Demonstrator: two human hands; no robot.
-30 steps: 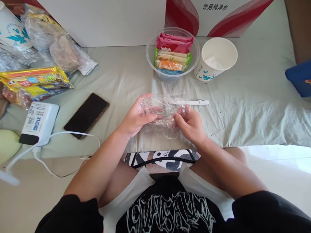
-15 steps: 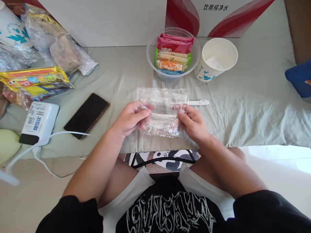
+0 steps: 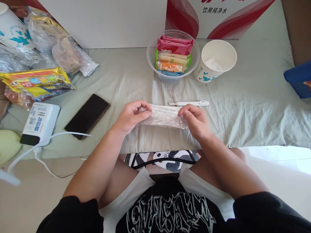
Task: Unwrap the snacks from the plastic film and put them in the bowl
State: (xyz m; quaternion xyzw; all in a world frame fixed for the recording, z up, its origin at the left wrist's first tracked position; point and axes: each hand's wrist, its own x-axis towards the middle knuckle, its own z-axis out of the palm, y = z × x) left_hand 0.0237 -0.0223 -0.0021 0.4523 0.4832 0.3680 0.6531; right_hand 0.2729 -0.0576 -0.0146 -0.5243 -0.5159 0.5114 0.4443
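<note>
A clear plastic bag (image 3: pixel 164 116), folded into a narrow strip, is held just above the pale sheet (image 3: pixel 243 106). My left hand (image 3: pixel 132 115) pinches its left end and my right hand (image 3: pixel 194 119) pinches its right end. A thin white pen-like stick (image 3: pixel 189 103) lies on the sheet just behind the bag. Further back stands a clear round bowl (image 3: pixel 194 63) filled with wrapped snack packets (image 3: pixel 173 58), and a white paper cup (image 3: pixel 216 61) stands to its right.
A black phone (image 3: pixel 87 116) lies left of my hands, beside a white power bank (image 3: pixel 40 123) with a white cable. Snack bags (image 3: pixel 36 81) and crumpled plastic (image 3: pixel 65 55) are piled at the far left. A red-and-white box (image 3: pixel 218 16) stands at the back, a blue object (image 3: pixel 298 79) at the right edge.
The plastic bag was spread open and loose between my hands; it has been folded down into a narrow flat strip, and my hands have settled at its two ends.
</note>
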